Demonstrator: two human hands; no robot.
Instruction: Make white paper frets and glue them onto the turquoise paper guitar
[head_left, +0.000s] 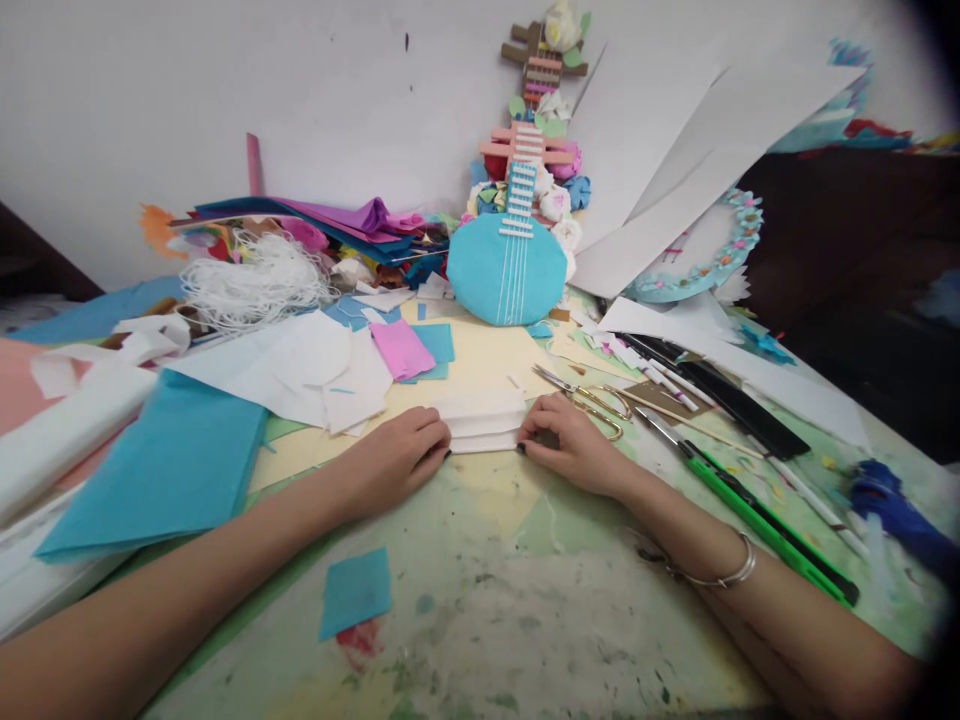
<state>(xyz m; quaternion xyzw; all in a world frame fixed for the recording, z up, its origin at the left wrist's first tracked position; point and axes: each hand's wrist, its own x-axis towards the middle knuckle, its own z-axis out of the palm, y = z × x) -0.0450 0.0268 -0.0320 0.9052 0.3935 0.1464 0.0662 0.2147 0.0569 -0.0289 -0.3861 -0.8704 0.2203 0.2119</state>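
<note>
A small sheet of white paper with crosswise folds lies on the table between my hands. My left hand pinches its left end, fingers curled and the thumb at the near corner. At the right end, my right hand grips the paper with thumb and fingers pressed together. Gold-handled scissors lie just beyond my right hand. Behind the paper stands a blue paper lute with white strings. A pink paper piece and a blue square of paper lie nearby.
A green utility knife and a blue glue gun lie on the right. Folded blue crepe paper and a heap of white string are on the left. White sheets lean against the wall at the back right.
</note>
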